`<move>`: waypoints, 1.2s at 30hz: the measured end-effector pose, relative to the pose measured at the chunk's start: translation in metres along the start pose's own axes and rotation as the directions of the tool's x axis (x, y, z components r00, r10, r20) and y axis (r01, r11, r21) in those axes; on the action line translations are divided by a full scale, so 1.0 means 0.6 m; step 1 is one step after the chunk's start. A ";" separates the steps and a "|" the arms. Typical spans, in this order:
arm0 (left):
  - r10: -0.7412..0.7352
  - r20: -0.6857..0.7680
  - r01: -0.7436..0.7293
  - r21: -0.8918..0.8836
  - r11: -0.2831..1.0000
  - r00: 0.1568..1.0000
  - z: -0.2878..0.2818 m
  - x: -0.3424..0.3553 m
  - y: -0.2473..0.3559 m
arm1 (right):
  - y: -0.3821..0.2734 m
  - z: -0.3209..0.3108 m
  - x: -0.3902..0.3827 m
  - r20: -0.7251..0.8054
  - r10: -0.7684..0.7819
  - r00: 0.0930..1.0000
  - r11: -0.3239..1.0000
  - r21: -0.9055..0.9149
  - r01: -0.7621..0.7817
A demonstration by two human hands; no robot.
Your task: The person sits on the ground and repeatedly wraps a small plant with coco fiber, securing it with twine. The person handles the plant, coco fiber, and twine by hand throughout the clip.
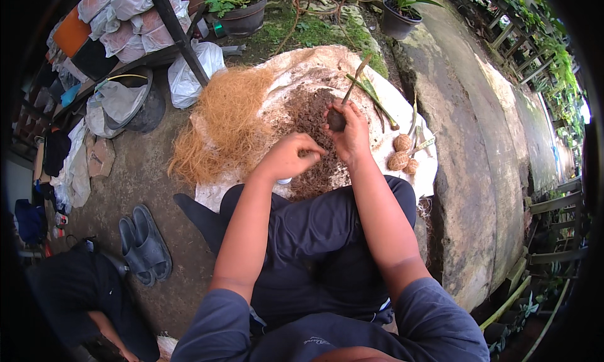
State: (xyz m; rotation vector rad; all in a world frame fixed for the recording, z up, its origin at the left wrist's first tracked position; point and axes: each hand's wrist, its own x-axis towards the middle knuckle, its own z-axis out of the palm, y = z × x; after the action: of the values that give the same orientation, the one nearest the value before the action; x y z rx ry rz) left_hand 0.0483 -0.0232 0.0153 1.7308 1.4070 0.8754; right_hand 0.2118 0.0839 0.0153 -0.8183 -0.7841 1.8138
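My right hand (353, 135) is closed around a dark ball of soil (336, 120) with a long brownish stem (357, 79) standing up out of it. Left of it, over the soil heap, my left hand (293, 155) has its fingers curled in a pinch; whatever they hold, if anything, is too small to make out. Dark crumbly soil (306, 110) lies on a white sack (327, 58) in front of my crossed legs. Below my left wrist, a small white round thing (284, 181) shows in part.
Tangled brown fibre (229, 104) covers the sack's left side. Cut green stems (375, 101) and several string-wrapped balls (398, 160) lie at its right. Grey sandals (145, 245), a black bucket (141, 101) and another person (94, 293) are left. Potted plants (242, 16) stand beyond.
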 end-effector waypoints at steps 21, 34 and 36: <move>-0.190 -0.243 0.112 -0.301 0.947 0.951 -0.004 0.001 -0.011 | -0.002 0.031 -0.022 0.163 0.030 0.986 0.999 -0.048 -0.022; -0.276 -0.518 -0.330 -0.791 0.515 0.810 0.061 0.031 0.036 | 0.045 0.109 -0.085 0.290 -0.409 0.865 0.656 -0.565 0.500; -0.282 -0.488 -0.320 -0.818 0.478 0.826 0.059 0.030 0.032 | 0.045 0.109 -0.083 0.296 -0.413 0.861 0.680 -0.529 0.508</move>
State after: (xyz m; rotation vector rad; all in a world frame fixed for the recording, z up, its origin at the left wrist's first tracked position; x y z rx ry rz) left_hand 0.0910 -0.0124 0.0148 0.6450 0.8996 1.8520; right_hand 0.1613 0.0182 0.0402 -0.7696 -1.5638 1.1708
